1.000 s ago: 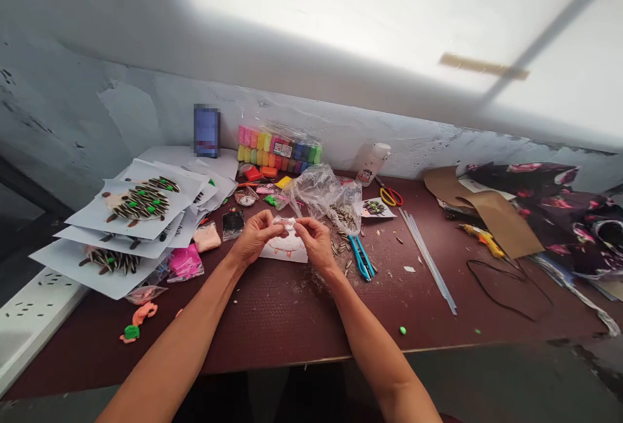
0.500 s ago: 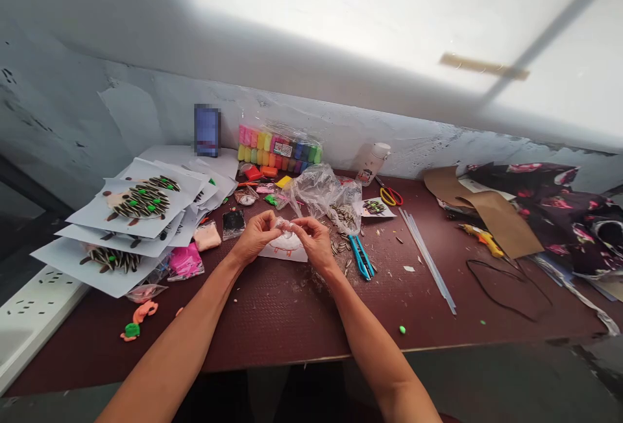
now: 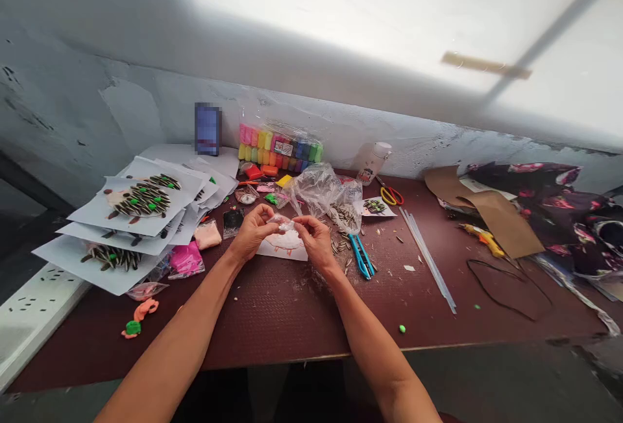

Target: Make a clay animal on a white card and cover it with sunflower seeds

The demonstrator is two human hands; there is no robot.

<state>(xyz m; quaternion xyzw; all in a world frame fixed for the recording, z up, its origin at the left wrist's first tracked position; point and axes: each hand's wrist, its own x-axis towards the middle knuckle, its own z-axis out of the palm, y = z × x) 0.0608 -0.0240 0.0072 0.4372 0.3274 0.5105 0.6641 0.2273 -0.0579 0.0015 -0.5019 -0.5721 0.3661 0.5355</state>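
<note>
Between my two hands is a small clear plastic packet (image 3: 281, 222) with something pale in it, perhaps clay. My left hand (image 3: 252, 233) pinches its left side, and my right hand (image 3: 315, 237) grips the right side with thumb and fingers. Just below them, a white sheet (image 3: 270, 252) lies on the table, bearing a whitish rounded shape and small orange-red leg marks; the hands cover its upper part. Right of my right hand are loose sunflower seeds (image 3: 346, 246) and a blue utility knife (image 3: 361, 257). A crumpled clear bag (image 3: 314, 188) with more seeds sits behind.
Stacked sheets with seed hedgehogs (image 3: 141, 202) stand at left, near pink clay (image 3: 187, 259) and a power strip (image 3: 43, 306). Behind are packed coloured clays (image 3: 280, 149), a bottle (image 3: 374, 162) and scissors (image 3: 390, 195). Glue sticks (image 3: 428, 261) and a glue gun (image 3: 484, 239) lie right.
My hands have drawn slightly apart, with the packet stretched between them. More of the whitish shape on the sheet shows below.
</note>
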